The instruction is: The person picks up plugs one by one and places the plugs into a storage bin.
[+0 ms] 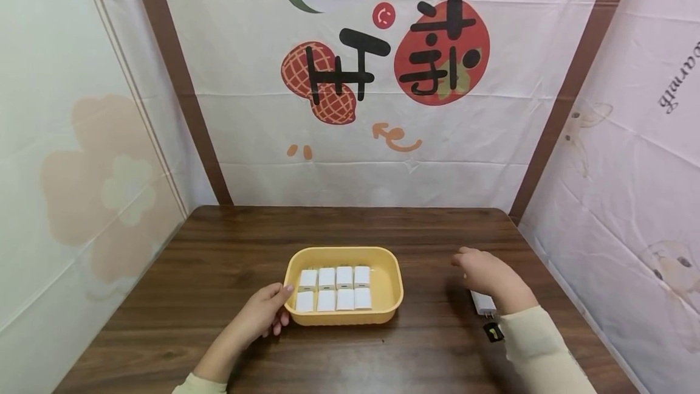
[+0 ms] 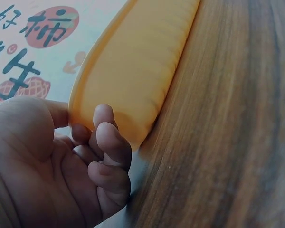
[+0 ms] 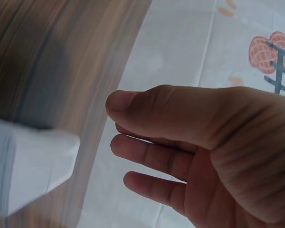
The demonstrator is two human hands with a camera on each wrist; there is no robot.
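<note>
My left hand (image 1: 266, 311) grips the left end of a yellow plastic tray (image 1: 350, 319), its thumb at the rim and fingers against the outer wall. In the left wrist view, the tray's side wall (image 2: 128, 66) rises beside the curled fingers. Inside the tray stand several white charger plugs (image 1: 326, 300) in two rows, filling the left and middle. Over the right of the table, my right hand (image 1: 492, 275) holds nothing, fingers extended and loosely together. Close below it lies a white power adapter (image 3: 42, 166) with metal prongs, partly hidden by the hand in the head view.
A small black item (image 1: 493, 332) with a yellow-green mark lies near the right forearm. The brown wood-grain table (image 1: 246, 230) meets printed white cloth walls (image 1: 372, 181) at the back and sides. A tiny dark speck lies in front of the tray.
</note>
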